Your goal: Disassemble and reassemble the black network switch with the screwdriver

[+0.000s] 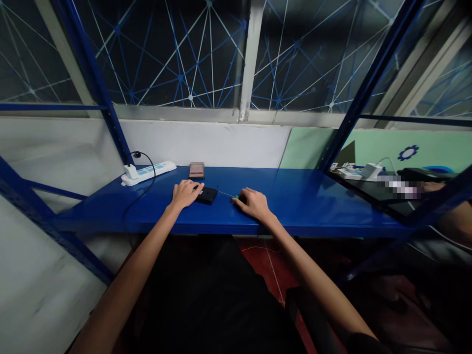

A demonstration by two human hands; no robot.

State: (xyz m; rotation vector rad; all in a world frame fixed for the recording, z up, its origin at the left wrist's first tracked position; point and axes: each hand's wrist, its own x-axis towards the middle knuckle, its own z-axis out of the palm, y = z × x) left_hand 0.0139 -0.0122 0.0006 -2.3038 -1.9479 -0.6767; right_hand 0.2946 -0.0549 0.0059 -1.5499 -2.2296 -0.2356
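Observation:
A flat black box (207, 195) lies on the blue bench in front of me. My left hand (185, 193) is over its left end, thumb on its top and fingers bent along the far side. My right hand (252, 203), to the right of the box, is closed around a screwdriver (225, 194) lying low over the bench. Its thin metal shaft points left, the tip close to the box's right edge. A bit of green shows at the handle; the rest of it is hidden in my fingers. I cannot tell whether the tip touches the box.
Behind the box lies a small case with a reddish panel (196, 170). A white power strip (149, 173) with a black cable (138, 199) sits at the left. Blue posts (359, 98) frame the blue bench (313, 201). At the right, another person's arm (459, 219) is near a neighbouring table.

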